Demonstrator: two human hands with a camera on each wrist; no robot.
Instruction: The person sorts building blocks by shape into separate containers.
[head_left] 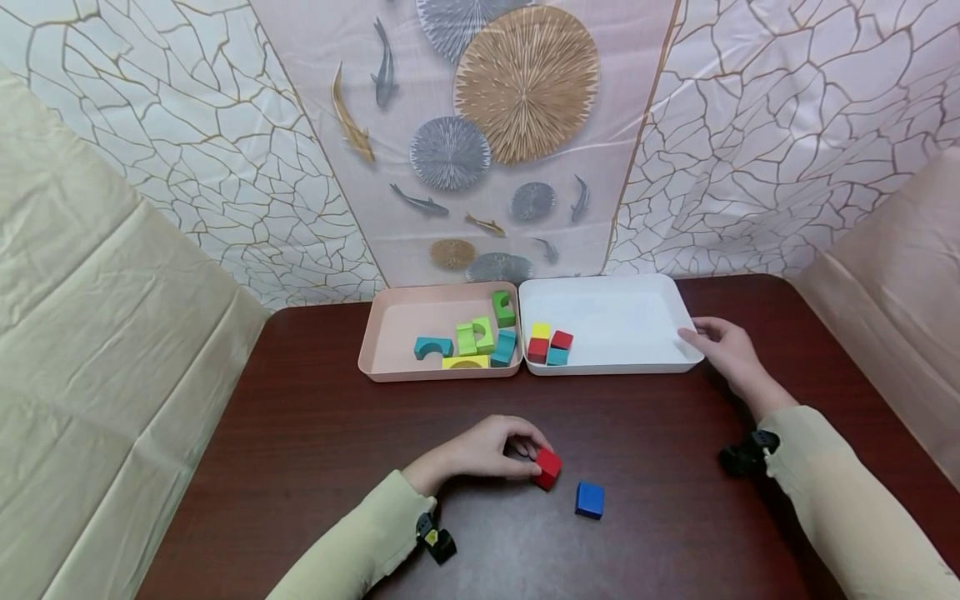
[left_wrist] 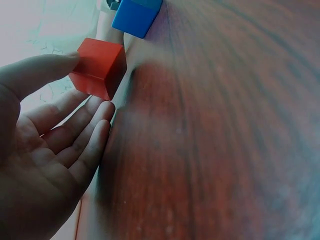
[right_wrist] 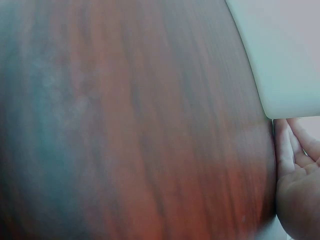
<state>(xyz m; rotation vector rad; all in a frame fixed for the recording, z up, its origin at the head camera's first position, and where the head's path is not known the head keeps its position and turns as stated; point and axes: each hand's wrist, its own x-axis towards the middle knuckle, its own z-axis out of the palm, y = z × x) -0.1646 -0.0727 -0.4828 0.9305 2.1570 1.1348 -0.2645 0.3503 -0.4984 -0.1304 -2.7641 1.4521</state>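
Observation:
Between thumb and fingertips, my left hand pinches a red cube low over the table. The left wrist view shows the thumb on one face of the red cube, with the other fingers beneath it. A blue cube lies on the table just right of that hand. My right hand grips the right rim of the white tray, thumb over the edge and fingers outside. In the right wrist view, its fingers extend to the tray's corner.
Inside the white tray, at its left end, sit two red cubes, a yellow cube and a teal cube. A pink tray adjoins it on the left, holding several green, teal and yellow arch blocks. Behind both trays hangs a patterned cloth.

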